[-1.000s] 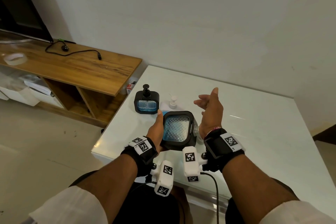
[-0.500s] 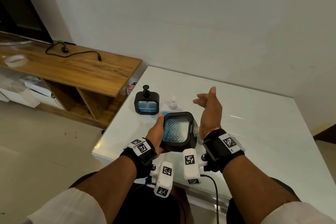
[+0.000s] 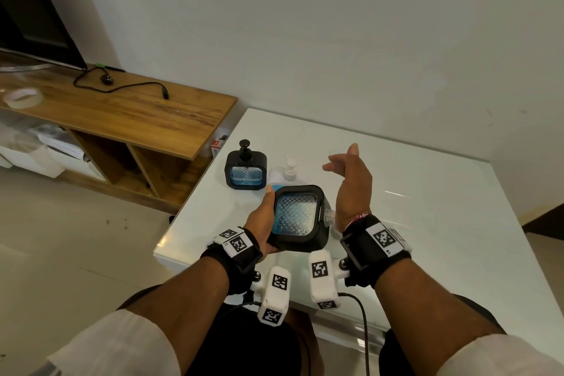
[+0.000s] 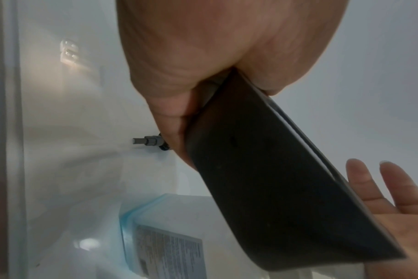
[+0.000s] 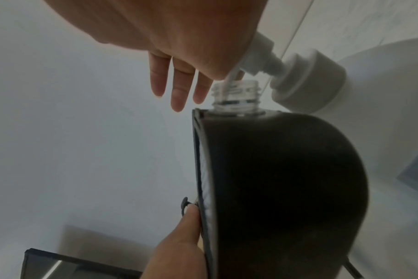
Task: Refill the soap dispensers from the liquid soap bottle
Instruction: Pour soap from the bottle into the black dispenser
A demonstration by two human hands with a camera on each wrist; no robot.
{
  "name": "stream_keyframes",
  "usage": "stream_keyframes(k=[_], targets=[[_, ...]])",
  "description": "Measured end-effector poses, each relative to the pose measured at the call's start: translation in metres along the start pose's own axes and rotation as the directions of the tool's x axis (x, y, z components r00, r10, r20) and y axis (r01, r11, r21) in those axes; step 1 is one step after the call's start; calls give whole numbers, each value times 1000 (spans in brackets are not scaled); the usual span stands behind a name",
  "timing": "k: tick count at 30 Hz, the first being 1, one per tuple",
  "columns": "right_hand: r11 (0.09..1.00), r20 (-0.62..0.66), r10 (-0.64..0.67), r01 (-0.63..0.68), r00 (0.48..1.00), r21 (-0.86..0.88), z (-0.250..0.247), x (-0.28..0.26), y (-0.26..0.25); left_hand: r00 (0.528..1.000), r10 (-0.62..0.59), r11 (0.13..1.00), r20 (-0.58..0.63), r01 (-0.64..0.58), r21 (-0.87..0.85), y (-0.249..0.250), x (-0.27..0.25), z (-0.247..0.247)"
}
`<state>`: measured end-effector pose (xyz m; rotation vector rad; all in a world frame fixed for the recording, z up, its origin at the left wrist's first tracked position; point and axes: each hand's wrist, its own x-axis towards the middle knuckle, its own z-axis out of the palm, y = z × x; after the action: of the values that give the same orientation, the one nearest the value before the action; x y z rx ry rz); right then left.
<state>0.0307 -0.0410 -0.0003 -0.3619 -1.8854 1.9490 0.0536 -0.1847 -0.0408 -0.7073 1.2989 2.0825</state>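
We grip one black dispenser [image 3: 297,217] in our left hand [image 3: 264,223], thumb along its left edge and fingers curled behind it, tipped on its side above the near edge of the white table [image 3: 442,217]. Its clear threaded neck [image 5: 236,96] has no cap and points toward our right hand [image 3: 351,183], which hovers just beside it with fingers straight and loosely spread, holding nothing. Just beyond the held dispenser stands the white soap bottle [image 3: 288,169] with its pump on. To that bottle's left stands the second black dispenser [image 3: 245,169], upright with its black pump fitted.
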Motion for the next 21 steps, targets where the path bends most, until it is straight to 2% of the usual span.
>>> stream_keyframes(k=[6, 13, 17, 21], targets=[[986, 57, -80, 88, 995, -139, -2, -7, 5, 999, -15, 1000, -42, 16, 26, 3, -4, 4], [999, 30, 41, -41, 999, -21, -2, -3, -1, 1000, -8, 1000, -19, 8, 25, 2, -2, 3], [997, 14, 72, -72, 997, -2, -4, -1, 0, 1000, -11, 1000, -14, 11, 18, 1, -1, 2], [995, 55, 38, -33, 998, -99, -4, -6, 1, 999, -7, 1000, -35, 8, 21, 2, 1, 3]])
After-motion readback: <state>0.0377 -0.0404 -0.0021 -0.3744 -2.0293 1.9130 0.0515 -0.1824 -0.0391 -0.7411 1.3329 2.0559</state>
